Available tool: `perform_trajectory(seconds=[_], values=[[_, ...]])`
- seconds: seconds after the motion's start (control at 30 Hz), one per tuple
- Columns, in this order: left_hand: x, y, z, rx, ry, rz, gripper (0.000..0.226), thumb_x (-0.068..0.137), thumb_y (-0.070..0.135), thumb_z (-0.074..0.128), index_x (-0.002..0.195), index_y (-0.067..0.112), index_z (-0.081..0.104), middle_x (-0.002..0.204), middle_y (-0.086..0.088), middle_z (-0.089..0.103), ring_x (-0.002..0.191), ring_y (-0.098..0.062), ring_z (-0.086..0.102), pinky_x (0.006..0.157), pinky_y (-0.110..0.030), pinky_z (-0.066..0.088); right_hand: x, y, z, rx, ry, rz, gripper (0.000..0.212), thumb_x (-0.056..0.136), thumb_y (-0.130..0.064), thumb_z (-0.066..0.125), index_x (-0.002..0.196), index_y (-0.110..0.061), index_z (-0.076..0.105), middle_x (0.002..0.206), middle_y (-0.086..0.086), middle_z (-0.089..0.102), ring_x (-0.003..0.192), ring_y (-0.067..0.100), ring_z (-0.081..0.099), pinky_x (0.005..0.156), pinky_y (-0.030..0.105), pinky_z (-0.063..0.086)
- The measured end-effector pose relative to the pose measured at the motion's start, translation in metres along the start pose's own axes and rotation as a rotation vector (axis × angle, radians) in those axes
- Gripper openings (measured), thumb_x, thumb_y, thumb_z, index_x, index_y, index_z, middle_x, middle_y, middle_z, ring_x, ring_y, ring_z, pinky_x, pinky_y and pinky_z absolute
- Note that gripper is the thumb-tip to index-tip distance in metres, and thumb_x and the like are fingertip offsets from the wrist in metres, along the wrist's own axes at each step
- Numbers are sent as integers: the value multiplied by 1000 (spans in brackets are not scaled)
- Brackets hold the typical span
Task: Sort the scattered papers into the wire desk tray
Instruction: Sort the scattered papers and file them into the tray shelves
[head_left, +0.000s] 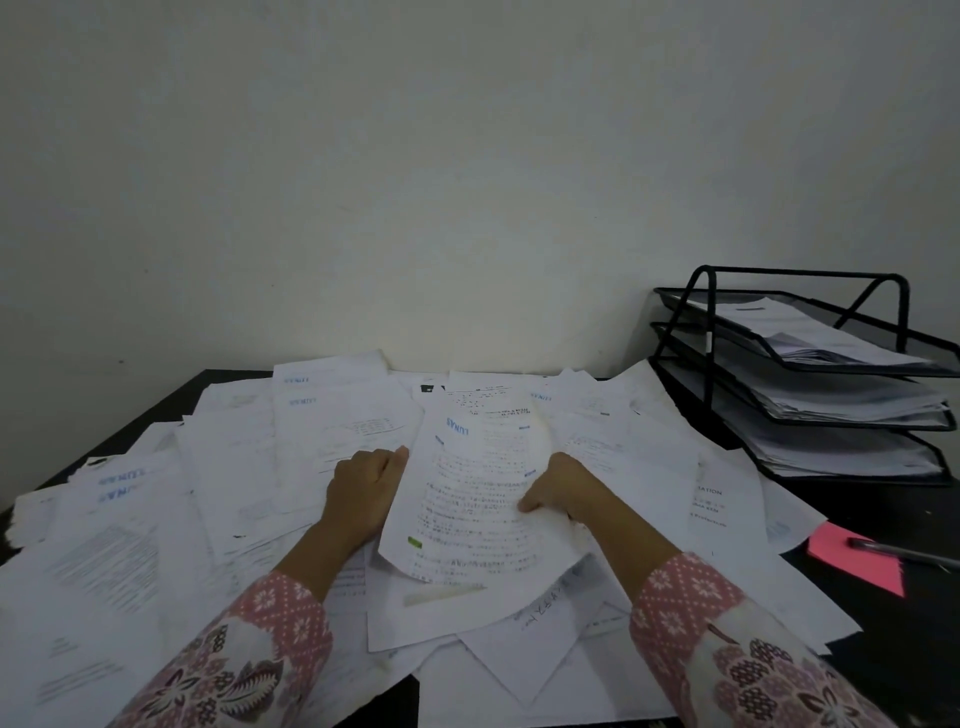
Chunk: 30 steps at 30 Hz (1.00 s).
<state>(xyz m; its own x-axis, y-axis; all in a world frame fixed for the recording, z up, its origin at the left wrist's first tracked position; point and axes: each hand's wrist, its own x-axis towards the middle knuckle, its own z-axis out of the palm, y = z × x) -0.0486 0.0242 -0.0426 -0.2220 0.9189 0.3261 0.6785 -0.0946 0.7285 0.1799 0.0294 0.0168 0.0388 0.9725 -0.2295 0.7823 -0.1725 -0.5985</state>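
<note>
Both hands hold one printed sheet (483, 499) above the scattered papers (234, 467) on the bench (893, 644): left hand (363, 493) and right hand (563, 491) pinch its edges with curled fingers. The wire tray (810, 374) stands far right.

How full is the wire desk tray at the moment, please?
Partly filled: all three tiers of the wire desk tray already hold stacks of paper.
</note>
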Motion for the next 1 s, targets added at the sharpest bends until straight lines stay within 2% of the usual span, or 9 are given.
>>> perform_trajectory(seconds=[0.2, 0.33, 0.43, 0.53, 0.63, 0.77, 0.8, 0.9, 1.0], values=[[8, -2, 17, 268, 40, 72, 46, 97, 44, 36, 97, 11, 69, 103, -11, 66, 98, -31, 56, 83, -39, 45, 4, 25, -26, 215, 130, 69, 50, 83, -4, 68, 127, 6, 44, 127, 19, 52, 118, 31, 51, 87, 30, 44], [4, 15, 33, 334, -29, 151, 47, 91, 51, 40, 113, 19, 66, 119, -4, 59, 113, -25, 49, 92, -36, 38, 8, 50, -49, 212, 238, 138, 14, 84, 0, 62, 89, 2, 50, 83, 8, 48, 93, 28, 53, 76, 29, 44], [-2, 34, 46, 309, -107, 209, 80, 73, 67, 17, 117, 19, 64, 121, -1, 58, 115, -22, 48, 95, -36, 35, 18, 76, -62, 140, 319, 198, 19, 87, -2, 53, 70, -3, 42, 72, 6, 43, 72, 21, 48, 61, 23, 40], [-3, 47, 61, 322, -161, 228, 92, 64, 68, 7, 119, 19, 63, 124, 0, 57, 116, -20, 48, 96, -35, 35, 24, 96, -68, 25, 337, 301, 19, 89, -17, 50, 97, -1, 54, 104, 13, 55, 100, 29, 53, 84, 31, 42], [-4, 61, 72, 365, -216, 222, 74, 77, 64, 20, 119, 19, 62, 126, 1, 55, 117, -19, 46, 96, -33, 34, 25, 104, -68, -106, 328, 375, 35, 90, -23, 50, 120, -4, 50, 128, 17, 46, 119, 30, 43, 100, 34, 35], [-4, 73, 87, 382, -245, 223, 46, 95, 47, 40, 125, 17, 57, 131, 0, 51, 121, -20, 43, 100, -34, 33, 33, 106, -66, 17, 347, 364, 14, 88, -16, 54, 90, -3, 48, 120, 16, 46, 121, 31, 43, 72, 23, 37], [-4, 74, 89, 379, -243, 225, 45, 95, 46, 41, 126, 17, 57, 132, 0, 50, 121, -20, 42, 100, -34, 33, 37, 107, -65, 94, 370, 355, 17, 87, -13, 56, 94, -1, 47, 117, 16, 45, 122, 32, 44, 72, 24, 39], [-5, 76, 90, 375, -245, 229, 45, 95, 46, 41, 126, 17, 56, 132, 0, 50, 122, -20, 42, 99, -34, 32, 39, 106, -60, 389, 427, 290, 66, 82, -3, 64, 133, 7, 23, 126, 23, 46, 113, 33, 51, 86, 35, 46], [-3, 76, 87, 340, -262, 217, 44, 96, 45, 41, 128, 18, 54, 133, 0, 50, 122, -20, 41, 101, -34, 30, 36, 103, -58, 570, 443, 223, 68, 84, 1, 61, 137, 7, 18, 121, 17, 49, 108, 31, 52, 87, 35, 45]])
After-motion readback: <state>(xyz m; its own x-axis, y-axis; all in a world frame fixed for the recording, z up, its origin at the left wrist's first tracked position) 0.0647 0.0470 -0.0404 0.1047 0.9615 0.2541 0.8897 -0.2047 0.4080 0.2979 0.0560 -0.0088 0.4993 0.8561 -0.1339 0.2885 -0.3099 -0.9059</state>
